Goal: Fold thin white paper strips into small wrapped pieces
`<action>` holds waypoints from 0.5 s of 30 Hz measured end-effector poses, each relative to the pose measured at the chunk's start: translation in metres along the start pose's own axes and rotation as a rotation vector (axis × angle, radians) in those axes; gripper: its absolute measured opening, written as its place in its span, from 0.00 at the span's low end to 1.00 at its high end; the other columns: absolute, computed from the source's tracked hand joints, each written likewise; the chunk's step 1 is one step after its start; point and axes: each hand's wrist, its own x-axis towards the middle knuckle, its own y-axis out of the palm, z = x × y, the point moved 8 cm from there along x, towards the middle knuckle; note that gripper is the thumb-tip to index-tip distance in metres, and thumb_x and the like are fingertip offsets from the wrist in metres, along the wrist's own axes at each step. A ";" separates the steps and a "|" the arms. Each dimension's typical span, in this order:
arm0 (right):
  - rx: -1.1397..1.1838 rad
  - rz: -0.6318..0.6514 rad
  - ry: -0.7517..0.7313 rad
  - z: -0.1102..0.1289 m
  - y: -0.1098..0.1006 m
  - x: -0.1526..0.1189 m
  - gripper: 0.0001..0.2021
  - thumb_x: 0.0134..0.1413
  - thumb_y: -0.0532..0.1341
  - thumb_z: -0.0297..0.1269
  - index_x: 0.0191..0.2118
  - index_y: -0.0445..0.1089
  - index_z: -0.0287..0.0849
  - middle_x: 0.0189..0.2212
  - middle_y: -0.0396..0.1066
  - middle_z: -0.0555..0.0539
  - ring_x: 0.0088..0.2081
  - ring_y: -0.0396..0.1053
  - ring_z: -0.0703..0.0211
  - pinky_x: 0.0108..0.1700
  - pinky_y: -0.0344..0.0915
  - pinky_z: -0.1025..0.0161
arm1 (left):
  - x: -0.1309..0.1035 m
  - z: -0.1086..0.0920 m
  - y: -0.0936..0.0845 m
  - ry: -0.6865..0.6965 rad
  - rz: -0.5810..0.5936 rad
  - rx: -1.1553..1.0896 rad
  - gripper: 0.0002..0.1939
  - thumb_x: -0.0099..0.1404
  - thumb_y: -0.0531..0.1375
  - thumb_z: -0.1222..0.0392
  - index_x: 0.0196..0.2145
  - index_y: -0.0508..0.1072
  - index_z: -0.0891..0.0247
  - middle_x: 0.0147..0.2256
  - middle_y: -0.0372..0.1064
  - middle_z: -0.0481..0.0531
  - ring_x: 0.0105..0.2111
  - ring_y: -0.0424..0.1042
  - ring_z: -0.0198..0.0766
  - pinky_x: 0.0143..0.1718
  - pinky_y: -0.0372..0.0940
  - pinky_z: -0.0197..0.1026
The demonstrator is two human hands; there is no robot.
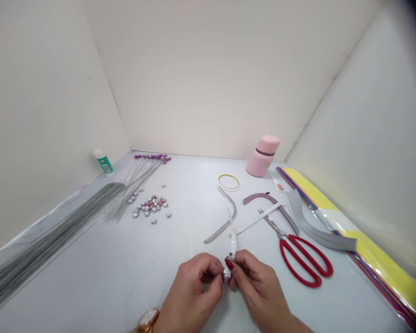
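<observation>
Near the front edge, my left hand and my right hand meet around a small silver-white folded piece. The fingertips of both hands pinch it from either side. From it a shiny pale strip runs up and away over the table. Just beyond lie a curved grey strip bundle and a thin white strip. Red-handled scissors rest to the right of my right hand. Small folded stars in silver, purple and pink are piled to the left.
Grey wires spread along the left, some tipped with purple stars. A glue stick, tape roll and pink bottle stand or lie farther back. Grey strips and yellow packaged sheets line the right.
</observation>
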 end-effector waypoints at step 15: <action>0.260 0.169 0.140 -0.008 0.018 0.002 0.13 0.55 0.54 0.44 0.26 0.60 0.40 0.17 0.61 0.54 0.20 0.59 0.67 0.23 0.56 0.69 | 0.003 0.014 0.004 -0.161 -0.028 -0.464 0.07 0.56 0.57 0.64 0.23 0.62 0.64 0.23 0.64 0.47 0.24 0.66 0.33 0.29 0.61 0.37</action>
